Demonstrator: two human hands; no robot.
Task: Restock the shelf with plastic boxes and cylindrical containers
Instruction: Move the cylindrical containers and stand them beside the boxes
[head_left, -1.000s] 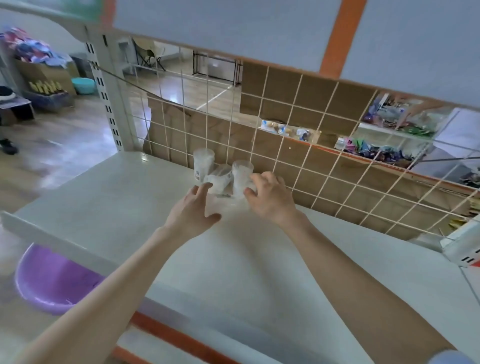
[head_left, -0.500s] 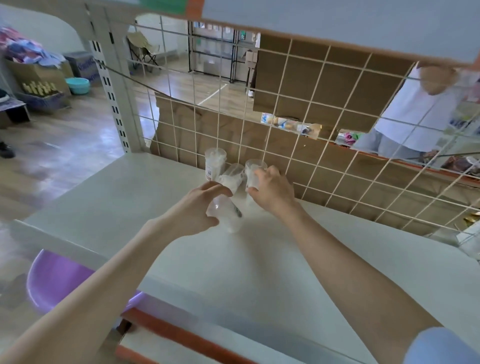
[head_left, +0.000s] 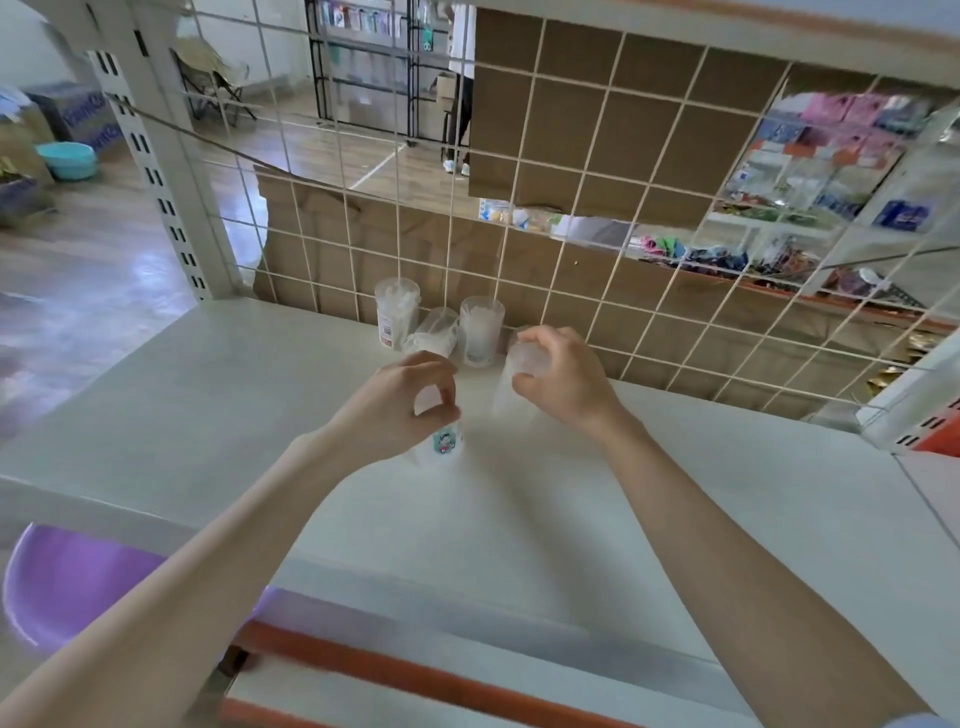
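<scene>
On the white shelf, three clear cylindrical containers sit by the wire mesh back: one upright at the left, one tilted in the middle, one upright at the right. My left hand grips a clear container with a small round sticker, its top under my fingers. My right hand grips another clear container from above, just right of the three.
A wire mesh panel backed with cardboard closes the shelf's rear. A white upright post stands at the left. A purple basin lies below the shelf's front edge. A person's legs show beyond the mesh.
Both hands have drawn apart and back from the cluster, each now holding its own container. The view has tilted upward.
</scene>
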